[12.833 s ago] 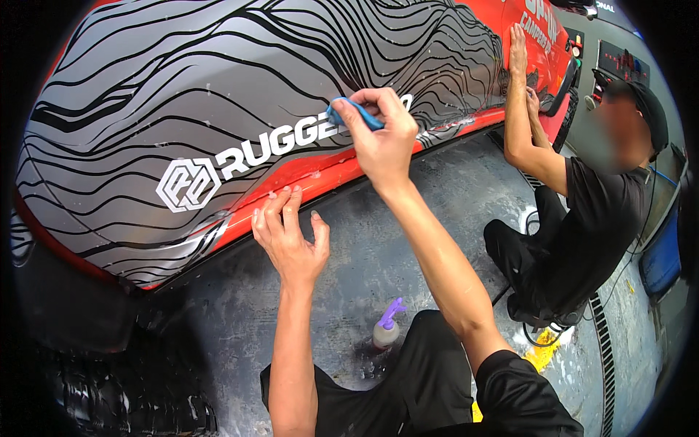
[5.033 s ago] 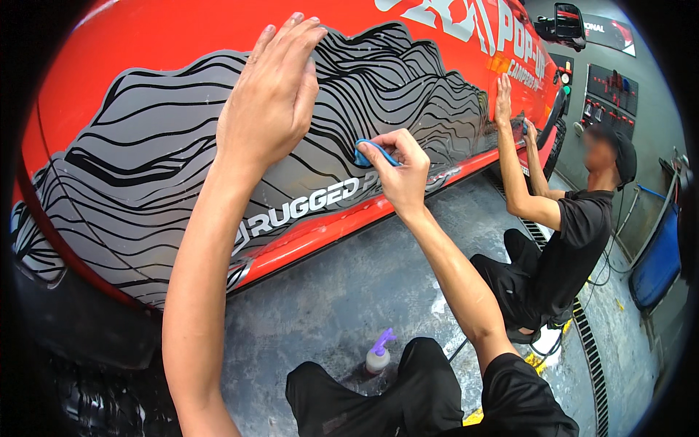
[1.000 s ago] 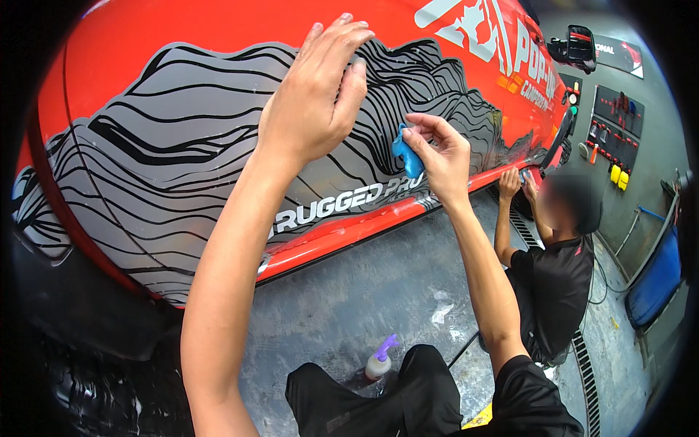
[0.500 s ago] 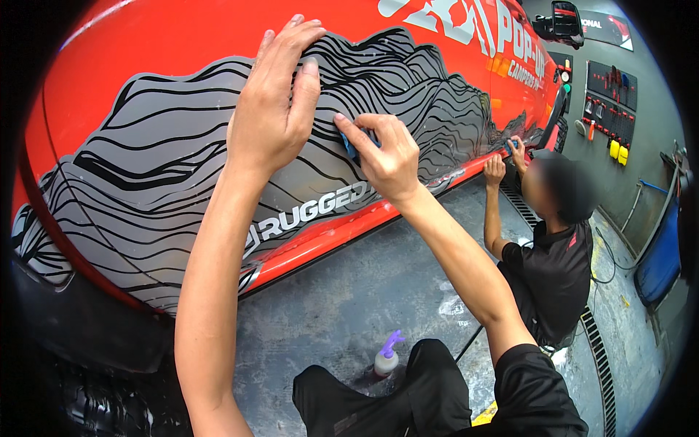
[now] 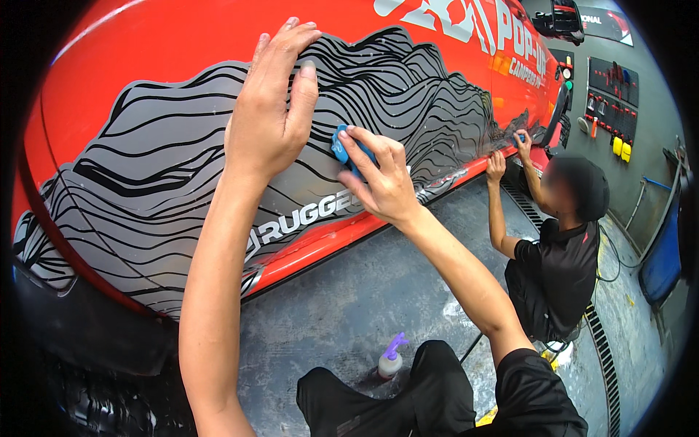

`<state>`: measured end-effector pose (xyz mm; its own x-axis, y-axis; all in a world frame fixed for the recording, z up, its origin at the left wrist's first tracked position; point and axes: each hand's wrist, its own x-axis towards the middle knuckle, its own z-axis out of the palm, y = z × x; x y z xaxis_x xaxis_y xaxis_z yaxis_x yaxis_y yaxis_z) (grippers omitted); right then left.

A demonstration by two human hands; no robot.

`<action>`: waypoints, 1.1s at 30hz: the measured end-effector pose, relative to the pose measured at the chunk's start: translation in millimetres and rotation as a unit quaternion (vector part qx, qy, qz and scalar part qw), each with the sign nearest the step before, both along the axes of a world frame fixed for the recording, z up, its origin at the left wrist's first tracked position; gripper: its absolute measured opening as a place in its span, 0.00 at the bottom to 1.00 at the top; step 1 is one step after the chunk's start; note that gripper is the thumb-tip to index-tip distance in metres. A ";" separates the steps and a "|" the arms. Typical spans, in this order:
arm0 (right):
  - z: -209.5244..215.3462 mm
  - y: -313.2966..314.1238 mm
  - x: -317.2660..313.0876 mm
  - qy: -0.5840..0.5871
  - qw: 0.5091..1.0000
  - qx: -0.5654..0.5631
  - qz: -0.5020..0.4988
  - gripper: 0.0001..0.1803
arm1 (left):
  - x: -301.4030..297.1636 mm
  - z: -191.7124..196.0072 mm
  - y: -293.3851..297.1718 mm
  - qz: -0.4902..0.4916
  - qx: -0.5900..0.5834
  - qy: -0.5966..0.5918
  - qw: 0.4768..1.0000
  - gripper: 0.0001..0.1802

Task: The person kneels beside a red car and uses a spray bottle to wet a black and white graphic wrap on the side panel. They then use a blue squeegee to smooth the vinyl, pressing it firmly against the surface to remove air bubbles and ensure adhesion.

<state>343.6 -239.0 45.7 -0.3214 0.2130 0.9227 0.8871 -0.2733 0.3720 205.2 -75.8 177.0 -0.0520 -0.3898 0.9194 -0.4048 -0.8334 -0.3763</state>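
My right hand point(image 5: 384, 182) pinches a blue wad point(image 5: 340, 144) at the car point(image 5: 175, 131) while, apart and higher, my outstretched left hand point(image 5: 271, 109) seems braced for balance.

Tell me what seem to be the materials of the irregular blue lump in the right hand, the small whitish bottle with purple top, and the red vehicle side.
Irregular blue lump: perhaps putty or folded cloth; uneven outline, finish unclear.
Small whitish bottle and purple top: probably plastic; body looks translucent, top evenly coloured.
Red vehicle side: likely painted metal; glossy, with a bright reflected streak.
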 end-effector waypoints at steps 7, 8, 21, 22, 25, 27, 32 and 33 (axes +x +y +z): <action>37.3 14.9 -4.8 -0.059 0.993 -0.015 0.097 0.32 | 0.0 -0.5 1.6 -0.002 -0.001 0.002 1.000 0.23; 44.8 23.6 -12.6 -0.055 0.993 -0.009 0.101 0.28 | -0.2 -0.7 2.9 0.000 0.002 0.002 1.000 0.23; 47.1 0.2 -6.8 -0.081 0.996 -0.027 0.010 0.27 | -1.2 1.6 0.8 -0.012 -0.006 0.010 1.000 0.23; 43.1 -5.7 -4.4 -0.078 0.997 -0.021 -0.007 0.28 | -0.2 1.6 1.3 -0.014 -0.003 0.010 1.000 0.23; 51.3 -2.5 -7.5 -0.105 0.994 -0.020 0.011 0.25 | 0.1 2.8 1.6 -0.006 -0.002 0.009 1.000 0.23; 57.5 5.8 -14.0 -0.112 0.992 -0.040 0.031 0.24 | -3.0 1.3 3.0 0.007 -0.004 0.005 1.000 0.23; 41.6 -10.5 0.2 -0.102 0.995 -0.024 -0.007 0.24 | -2.1 2.1 -0.5 -0.010 -0.009 0.011 1.000 0.23; 43.9 -9.7 -3.9 -0.107 0.994 -0.024 -0.001 0.24 | -0.8 2.5 -1.4 -0.007 -0.008 0.007 1.000 0.22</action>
